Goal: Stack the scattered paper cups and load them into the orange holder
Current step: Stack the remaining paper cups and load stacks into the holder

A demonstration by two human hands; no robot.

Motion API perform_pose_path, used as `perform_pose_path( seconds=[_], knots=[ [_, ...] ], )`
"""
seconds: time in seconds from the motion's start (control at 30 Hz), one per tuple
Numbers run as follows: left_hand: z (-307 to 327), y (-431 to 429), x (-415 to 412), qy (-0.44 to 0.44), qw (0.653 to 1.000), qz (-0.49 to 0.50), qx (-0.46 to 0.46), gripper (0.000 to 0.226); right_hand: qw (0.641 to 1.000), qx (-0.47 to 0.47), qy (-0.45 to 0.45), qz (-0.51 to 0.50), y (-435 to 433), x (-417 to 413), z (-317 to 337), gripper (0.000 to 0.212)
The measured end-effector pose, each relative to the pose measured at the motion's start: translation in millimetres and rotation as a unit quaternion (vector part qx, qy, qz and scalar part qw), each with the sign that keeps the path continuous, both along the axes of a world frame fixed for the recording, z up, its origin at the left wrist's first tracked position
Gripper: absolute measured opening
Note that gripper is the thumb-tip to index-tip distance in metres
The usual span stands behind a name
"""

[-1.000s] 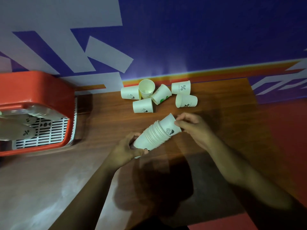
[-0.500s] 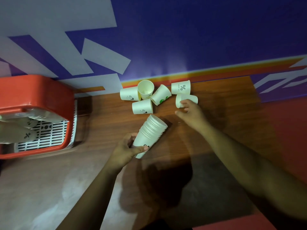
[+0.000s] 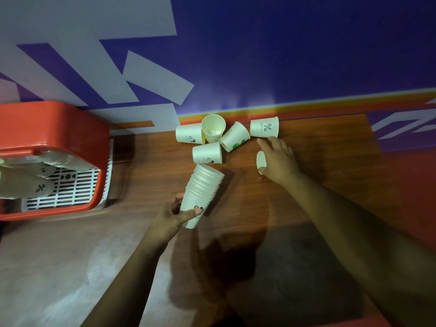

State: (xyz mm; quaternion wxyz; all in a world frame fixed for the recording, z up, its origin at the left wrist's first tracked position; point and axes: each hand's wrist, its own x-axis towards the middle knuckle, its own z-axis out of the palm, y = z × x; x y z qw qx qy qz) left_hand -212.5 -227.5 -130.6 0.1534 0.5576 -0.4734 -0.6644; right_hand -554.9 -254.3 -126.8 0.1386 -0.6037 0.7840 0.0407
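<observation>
My left hand [image 3: 170, 218] grips the base of a tilted stack of white paper cups [image 3: 203, 190] above the wooden table. My right hand [image 3: 278, 159] lies over a loose cup [image 3: 261, 161] on its side; only the cup's end shows under the palm. Several more loose cups lie by the wall: one with a percent sign [image 3: 264, 127], one with a green print [image 3: 234, 139], one upright with its mouth showing [image 3: 213, 128], and two on their sides [image 3: 189, 136] [image 3: 207, 156]. The orange holder [image 3: 54, 128] stands at the left with stacked cups [image 3: 26, 185] inside.
The wooden table [image 3: 330, 166] ends at a blue, white and orange wall [image 3: 259, 55] right behind the cups. A white slotted grille [image 3: 70, 192] shows inside the holder. A grey surface [image 3: 59, 267] lies at the lower left.
My right hand let go of the cup it had pushed onto the stack, reached right and back, and closed over the loose cup on its side. The stack tilted more upright.
</observation>
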Motion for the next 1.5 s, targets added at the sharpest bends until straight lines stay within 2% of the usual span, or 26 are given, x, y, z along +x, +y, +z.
perform_pose_path(
  seconds=[0.1, 0.2, 0.3, 0.4, 0.47, 0.53, 0.6, 0.67, 0.7, 0.73, 0.77, 0.83, 0.93, 0.97, 1.1, 1.13, 1.23, 1.27, 1.4, 1.5],
  knots=[
    [-0.5, 1.3, -3.0, -0.003, 1.000, 0.012, 0.008, 0.058, 0.997, 0.069, -0.021, 0.021, 2.0, -1.1, -3.6, 0.084],
    [0.3, 1.8, -6.9, -0.003, 1.000, 0.014, 0.009, 0.059, 0.997, 0.066, -0.006, 0.035, 12.3, -1.0, -6.5, 0.079],
    [0.2, 0.3, -9.5, -0.003, 1.000, 0.010, 0.013, 0.060, 0.996, 0.075, -0.044, 0.001, 26.4, -5.2, -6.1, 0.093],
    [1.4, -1.3, -12.6, -0.009, 1.000, 0.004, 0.011, 0.067, 0.986, 0.156, -0.058, 0.025, 40.3, -13.8, -0.7, 0.102],
    [1.8, -1.1, -16.2, -0.008, 1.000, 0.005, 0.014, 0.060, 0.981, 0.181, -0.022, 0.064, 48.9, -18.4, 1.2, 0.097],
    [2.3, -0.7, -21.0, -0.004, 1.000, 0.006, 0.020, 0.054, 0.984, 0.153, 0.020, 0.084, 54.2, -22.3, -0.7, 0.084],
    [1.4, -0.8, -25.7, 0.001, 1.000, 0.001, 0.023, 0.059, 0.989, 0.121, 0.037, 0.082, 55.1, -23.4, -2.9, 0.076],
    [-0.5, -2.0, -29.2, 0.000, 1.000, -0.003, 0.021, 0.071, 0.995, 0.097, -0.032, 0.020, 51.8, -21.2, 1.5, 0.078],
    [-0.2, -2.7, -30.8, 0.002, 1.000, -0.004, 0.019, 0.074, 0.990, 0.076, -0.111, -0.043, 49.4, -17.8, 6.8, 0.080],
    [-1.0, -3.8, -31.7, 0.003, 1.000, -0.009, 0.016, 0.077, 0.969, 0.049, -0.213, -0.114, 46.6, -13.1, 14.2, 0.080],
    [-1.8, -4.9, -32.7, 0.002, 1.000, -0.014, 0.016, 0.077, 0.929, 0.020, -0.322, -0.182, 43.5, -7.2, 21.8, 0.078],
    [-2.0, -7.0, -35.2, 0.002, 0.999, -0.027, 0.020, 0.073, 0.820, -0.048, -0.501, -0.271, 38.7, 6.3, 36.2, 0.061],
    [-2.1, -8.2, -40.3, 0.005, 0.998, -0.053, 0.021, 0.061, 0.682, -0.102, -0.641, -0.337, 35.3, 26.0, 50.2, 0.042],
    [-0.8, -8.3, -42.8, 0.004, 0.998, -0.060, 0.017, 0.058, 0.653, -0.107, -0.662, -0.352, 34.5, 31.6, 54.5, 0.040],
    [3.7, -9.7, -50.1, 0.005, 0.998, -0.067, 0.010, 0.053, 0.612, -0.111, -0.688, -0.375, 32.6, 42.1, 58.7, 0.041],
    [4.0, -10.4, -51.4, 0.007, 0.997, -0.073, 0.009, 0.053, 0.625, -0.104, -0.679, -0.371, 33.1, 44.8, 59.4, 0.039],
    [5.7, -13.2, -58.5, 0.016, 0.998, -0.068, 0.009, 0.056, 0.764, -0.057, -0.580, -0.276, 36.0, 56.7, 65.0, 0.029],
    [5.7, -14.8, -60.9, 0.019, 0.998, -0.058, 0.011, 0.056, 0.781, -0.039, -0.572, -0.249, 36.8, 60.1, 63.0, 0.028],
    [9.5, -23.1, -66.1, 0.029, 0.999, -0.028, 0.013, 0.060, 0.748, -0.003, -0.618, -0.241, 29.8, 63.8, 62.7, 0.016],
    [12.2, -29.7, -63.5, 0.032, 0.999, -0.016, 0.010, 0.057, 0.740, -0.045, -0.599, -0.304, 7.2, 45.1, 52.4, 0.013]
  ],
)
